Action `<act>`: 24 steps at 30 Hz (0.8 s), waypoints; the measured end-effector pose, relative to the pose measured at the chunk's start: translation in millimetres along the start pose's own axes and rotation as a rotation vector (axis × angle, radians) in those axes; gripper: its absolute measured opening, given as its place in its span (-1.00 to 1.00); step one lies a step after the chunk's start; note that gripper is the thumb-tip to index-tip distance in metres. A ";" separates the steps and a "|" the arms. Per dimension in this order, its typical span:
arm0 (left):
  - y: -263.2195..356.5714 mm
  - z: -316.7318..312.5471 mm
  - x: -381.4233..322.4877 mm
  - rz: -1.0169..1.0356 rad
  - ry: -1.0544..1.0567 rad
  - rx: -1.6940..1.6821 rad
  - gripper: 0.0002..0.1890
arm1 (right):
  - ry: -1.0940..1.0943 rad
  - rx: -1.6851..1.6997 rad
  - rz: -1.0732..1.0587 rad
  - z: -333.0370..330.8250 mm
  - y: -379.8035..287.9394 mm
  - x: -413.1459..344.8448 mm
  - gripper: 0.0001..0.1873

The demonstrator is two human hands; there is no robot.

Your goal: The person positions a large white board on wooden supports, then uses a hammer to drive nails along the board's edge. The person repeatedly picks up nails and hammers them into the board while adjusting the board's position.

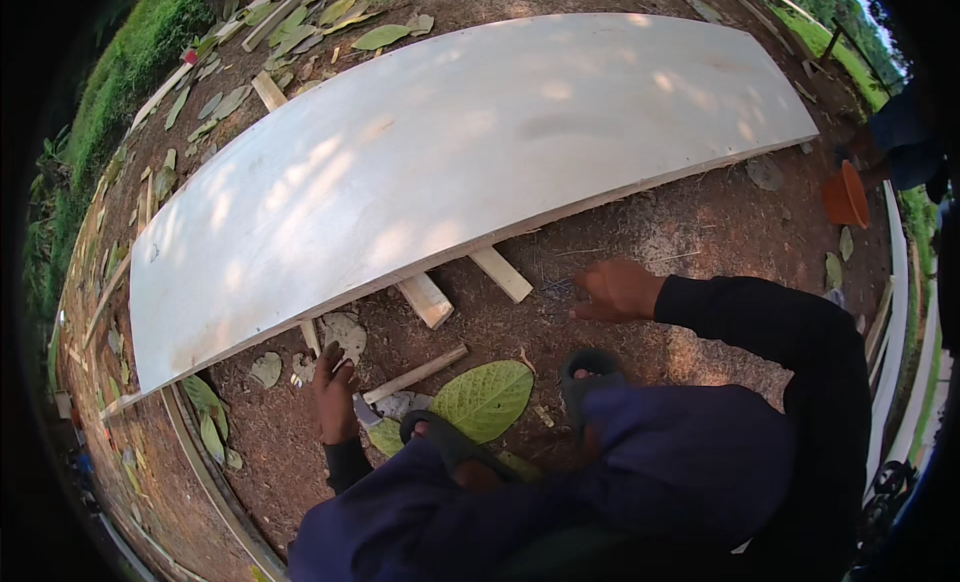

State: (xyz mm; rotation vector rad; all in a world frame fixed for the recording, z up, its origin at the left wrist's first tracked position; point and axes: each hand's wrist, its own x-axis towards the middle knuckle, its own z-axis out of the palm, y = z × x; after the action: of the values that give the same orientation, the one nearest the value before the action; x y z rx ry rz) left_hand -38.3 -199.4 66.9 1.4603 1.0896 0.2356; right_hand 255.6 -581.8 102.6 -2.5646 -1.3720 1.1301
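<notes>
A large pale panel (465, 154) on a wooden frame lies across the ground before me, resting over wood pieces. My left hand (336, 390) is just below its near edge at the left, fingers apart, holding nothing that I can see. Beside it a hammer or similar tool with a wooden handle (416, 373) lies on the ground, its grey head close to my wrist. My right hand (616, 291) hovers over the soil near several thin nails (553, 285), fingers loosely bent and apart. Two wood battens (501, 274) stick out from under the panel between my hands.
Large green leaves (484, 398) lie by my sandalled feet. At the right, another person (904, 143) is beside an orange bucket (845, 195). A long timber strip (214, 484) runs along the lower left. Leaves and wood offcuts (271, 23) litter the ground beyond the panel.
</notes>
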 end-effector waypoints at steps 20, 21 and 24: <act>-12.8 107.1 5.8 0.037 -0.298 0.383 -0.26 | 0.818 0.463 -0.038 86.2 -60.0 82.8 -0.52; -17.3 115.2 9.6 0.066 -0.280 0.403 -0.23 | 0.828 0.458 -0.018 85.8 -60.5 82.6 -0.53; -21.4 132.0 26.7 0.124 -0.175 0.397 -0.19 | 0.810 0.443 0.020 87.5 -61.5 83.4 -0.50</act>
State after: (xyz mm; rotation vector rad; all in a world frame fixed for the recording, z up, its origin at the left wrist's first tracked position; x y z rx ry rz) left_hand 58.4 -272.6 4.5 1.8681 0.9378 -0.0267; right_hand 188.0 -509.6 9.8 -2.2739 -0.7863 0.2507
